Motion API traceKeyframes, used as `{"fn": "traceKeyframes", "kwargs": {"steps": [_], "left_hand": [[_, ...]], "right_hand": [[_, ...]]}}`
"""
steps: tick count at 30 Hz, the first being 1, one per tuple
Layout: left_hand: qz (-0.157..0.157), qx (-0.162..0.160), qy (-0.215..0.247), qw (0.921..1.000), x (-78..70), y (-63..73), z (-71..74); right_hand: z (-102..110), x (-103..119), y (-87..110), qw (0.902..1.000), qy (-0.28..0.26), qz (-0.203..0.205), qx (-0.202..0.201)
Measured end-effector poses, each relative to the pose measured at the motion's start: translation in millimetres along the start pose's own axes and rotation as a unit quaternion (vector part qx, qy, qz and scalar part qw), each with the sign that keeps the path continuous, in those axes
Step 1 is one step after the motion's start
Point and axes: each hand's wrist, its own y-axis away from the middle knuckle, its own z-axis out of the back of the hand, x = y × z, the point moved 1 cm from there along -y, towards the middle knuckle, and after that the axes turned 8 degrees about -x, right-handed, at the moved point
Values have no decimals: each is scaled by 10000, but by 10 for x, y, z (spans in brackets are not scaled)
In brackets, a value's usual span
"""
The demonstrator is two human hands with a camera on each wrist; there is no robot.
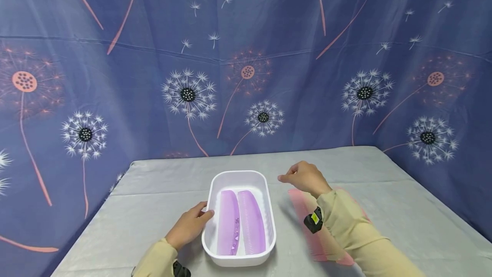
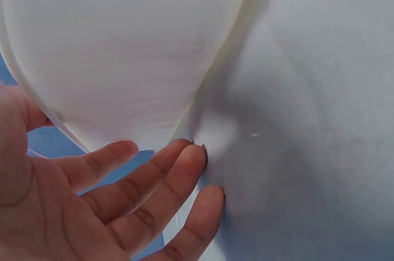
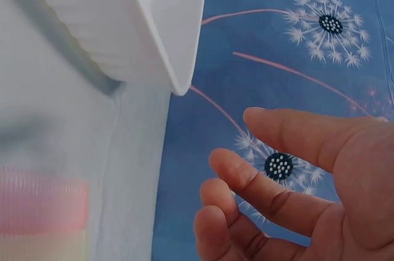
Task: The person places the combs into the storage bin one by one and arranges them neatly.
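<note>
Two purple combs (image 1: 229,225) lie side by side in a white plastic tray (image 1: 239,260). My left hand (image 1: 191,226) holds the tray's left rim, thumb over the edge and fingers along the outer wall; in the left wrist view the thumb is partly hidden behind the rim. My right hand (image 1: 306,177) hovers above the table right of the tray, holding nothing, its fingers loosely bent with a gap to the thumb. Below the right forearm lie pink combs (image 1: 301,204) and a pale yellowish piece, toothed edges showing in the right wrist view; the sleeve covers much of them.
A grey cloth covers the table (image 1: 161,191). Behind it and at both sides hangs a blue curtain (image 1: 300,97) with dandelion prints. The tray stands near the table's middle, the pink combs a short way to its right.
</note>
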Motion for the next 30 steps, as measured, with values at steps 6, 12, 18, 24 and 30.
{"fn": "traceKeyframes", "kwargs": {"steps": [6, 12, 18, 24, 30], "left_hand": [[23, 2, -6, 10000, -4, 4, 1], [45, 30, 29, 10000, -12, 8, 0], [48, 38, 23, 10000, -27, 16, 3], [-2, 7, 13, 10000, -30, 18, -4], [32, 32, -5, 10000, -19, 12, -13]], "right_hand": [[64, -122, -5, 9999, -78, -121, 65], [135, -274, -7, 9988, -377, -264, 191], [177, -456, -6, 9966, -721, -297, 281], [195, -638, 31, 9961, -837, -240, 165], [178, -806, 44, 9963, -832, -227, -33]]}}
